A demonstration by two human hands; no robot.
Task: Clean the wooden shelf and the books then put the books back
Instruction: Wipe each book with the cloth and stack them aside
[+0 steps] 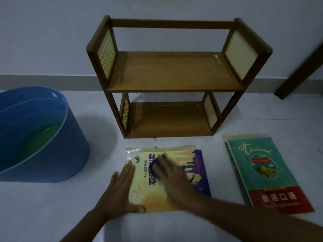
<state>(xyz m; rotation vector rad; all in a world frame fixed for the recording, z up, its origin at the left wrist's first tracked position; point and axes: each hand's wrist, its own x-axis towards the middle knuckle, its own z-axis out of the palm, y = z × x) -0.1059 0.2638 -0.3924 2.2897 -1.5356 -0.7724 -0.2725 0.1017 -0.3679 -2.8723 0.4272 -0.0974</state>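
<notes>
Blue cloth (156,165) under the right hand (172,177) wiping; flat, open left hand (120,187) pins the yellow book (150,193) from sliding

The right hand (172,173) is motion-blurred and hides most of the dark blue cloth (154,165) and part of the yellow book's (167,179) title, while the blue tub (35,135) and a dark wooden post (300,72) run off the picture's edges.
</notes>
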